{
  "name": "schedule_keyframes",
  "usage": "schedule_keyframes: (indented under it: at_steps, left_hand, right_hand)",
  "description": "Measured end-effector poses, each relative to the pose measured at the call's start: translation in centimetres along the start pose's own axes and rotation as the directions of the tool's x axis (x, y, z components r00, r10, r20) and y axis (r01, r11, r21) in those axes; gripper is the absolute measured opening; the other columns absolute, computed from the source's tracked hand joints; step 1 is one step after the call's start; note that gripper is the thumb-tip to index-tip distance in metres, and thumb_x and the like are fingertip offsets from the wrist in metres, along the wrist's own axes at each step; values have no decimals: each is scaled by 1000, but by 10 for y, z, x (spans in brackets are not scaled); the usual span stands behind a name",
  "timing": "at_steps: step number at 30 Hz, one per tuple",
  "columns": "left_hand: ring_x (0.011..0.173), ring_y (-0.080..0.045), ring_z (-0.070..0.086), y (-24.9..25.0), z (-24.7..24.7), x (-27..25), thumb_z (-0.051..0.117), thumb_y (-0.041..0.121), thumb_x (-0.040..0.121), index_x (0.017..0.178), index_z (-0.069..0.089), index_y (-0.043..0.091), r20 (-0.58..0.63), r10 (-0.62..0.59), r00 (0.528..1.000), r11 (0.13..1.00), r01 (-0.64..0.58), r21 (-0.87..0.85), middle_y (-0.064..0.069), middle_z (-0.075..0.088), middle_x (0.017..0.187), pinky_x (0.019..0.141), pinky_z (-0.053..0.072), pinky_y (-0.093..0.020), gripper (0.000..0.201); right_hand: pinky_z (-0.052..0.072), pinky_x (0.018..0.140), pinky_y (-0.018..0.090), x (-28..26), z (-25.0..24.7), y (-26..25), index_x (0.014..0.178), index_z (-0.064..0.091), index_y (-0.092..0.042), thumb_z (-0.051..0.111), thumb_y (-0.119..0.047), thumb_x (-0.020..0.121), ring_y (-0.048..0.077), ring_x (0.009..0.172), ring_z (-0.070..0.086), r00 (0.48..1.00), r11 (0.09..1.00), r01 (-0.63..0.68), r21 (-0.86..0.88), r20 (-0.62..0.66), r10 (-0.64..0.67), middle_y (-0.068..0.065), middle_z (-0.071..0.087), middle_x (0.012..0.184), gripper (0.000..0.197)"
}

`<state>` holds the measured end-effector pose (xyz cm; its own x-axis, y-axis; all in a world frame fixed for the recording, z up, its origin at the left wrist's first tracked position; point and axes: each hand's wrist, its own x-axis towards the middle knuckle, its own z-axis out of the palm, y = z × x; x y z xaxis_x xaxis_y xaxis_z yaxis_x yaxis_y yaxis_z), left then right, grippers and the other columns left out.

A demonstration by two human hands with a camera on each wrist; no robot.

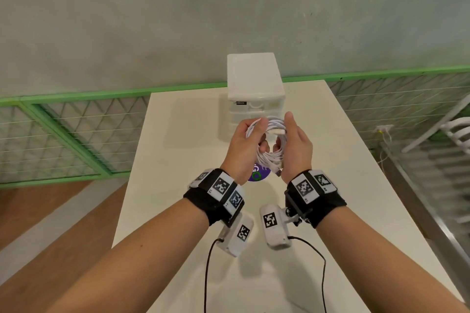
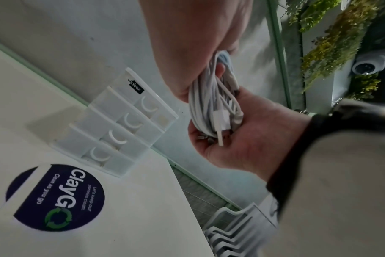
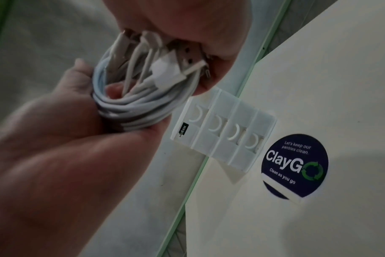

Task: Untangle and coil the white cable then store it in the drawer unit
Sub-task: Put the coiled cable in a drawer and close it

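The white cable (image 1: 273, 134) (image 2: 202, 104) (image 3: 132, 104) is wound into a loose coil and held in the air between both hands, just in front of the drawer unit (image 1: 254, 79) (image 2: 117, 125) (image 3: 222, 132). My left hand (image 1: 244, 145) (image 3: 55, 130) grips the coil's left side, thumb over it and fingers through the loop. My right hand (image 1: 297, 145) (image 2: 253, 130) cups the right side, with the USB plug and other cable ends against its palm. The white unit stands at the table's far edge, and its several drawers all look shut.
The white table (image 1: 178, 160) carries a round dark "ClayGo" sticker (image 1: 259, 175) (image 2: 55, 198) (image 3: 295, 165) below my hands. A green mesh railing (image 1: 76, 114) runs behind and to the left. Stacked white chairs (image 1: 455, 132) stand past the table's right edge.
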<state>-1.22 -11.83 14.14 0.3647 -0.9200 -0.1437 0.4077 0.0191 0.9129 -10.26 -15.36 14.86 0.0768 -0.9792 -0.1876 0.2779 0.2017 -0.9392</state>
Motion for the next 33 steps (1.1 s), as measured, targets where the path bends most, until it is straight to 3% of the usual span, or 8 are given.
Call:
schedule_keyframes:
  at_steps: [9,14,16,18,21,24,28,33]
  left_hand:
    - [50,-11,47,-12,11,28,57,26,93,94,48,15,-17,-13,1000,999,12,-36,-1,49,65,50,42,-25,14]
    - [74,-17,67,-20,7,51,57,25,92,96,52,11,-28,-98,995,995,97,-16,-3,68,81,71,55,-33,15]
    - [89,-20,66,-26,2,64,60,33,89,97,56,10,-56,-109,993,989,114,95,-8,67,93,84,53,-36,25]
    - [96,-20,64,-36,-2,76,62,45,85,101,60,7,-115,-123,986,967,145,208,-9,67,100,85,52,-33,41]
    - [83,-19,64,-51,-6,96,52,47,91,92,61,8,-208,-206,956,960,238,144,-6,64,84,74,52,-30,40]
    - [63,-16,57,-70,-12,119,48,33,97,77,56,9,-373,-322,870,933,360,34,-5,54,70,60,45,-25,33]
    - [35,-9,55,-100,-21,144,50,14,96,70,49,7,-451,-483,750,834,551,22,-6,53,56,47,39,-21,27]
    - [57,-15,54,-122,-25,164,51,16,94,71,51,8,-499,-487,717,803,592,68,-6,55,65,55,45,-23,25]
  right_hand:
    - [39,44,21,41,-5,-8,72,69,-9,67,-40,81,18,51,43,998,995,-35,-88,45,39,9,52,60,32]
    - [46,59,25,85,-14,-14,78,74,-14,66,-36,83,15,61,55,983,945,94,-313,180,-38,6,65,67,24]
    - [49,64,28,110,-16,-21,91,72,-21,62,-42,83,5,55,55,960,861,224,-457,256,-114,-9,63,58,24]
    - [50,72,29,135,-16,-28,114,63,-30,58,-49,84,7,61,58,924,713,353,-606,348,-161,-10,60,60,36]
    - [50,82,32,166,-12,-37,129,49,-34,51,-53,85,18,78,65,874,507,468,-724,463,-146,6,70,70,47]
    - [48,89,34,188,-8,-41,135,42,-33,47,-54,87,23,93,63,849,378,514,-770,520,-93,13,72,89,52]
    - [45,82,34,202,-7,-35,139,35,-32,39,-58,89,25,94,61,813,228,559,-797,581,38,4,66,77,56]
    - [42,69,31,201,-11,-27,138,35,-39,35,-62,88,17,69,50,831,200,540,-817,556,27,-10,46,51,55]
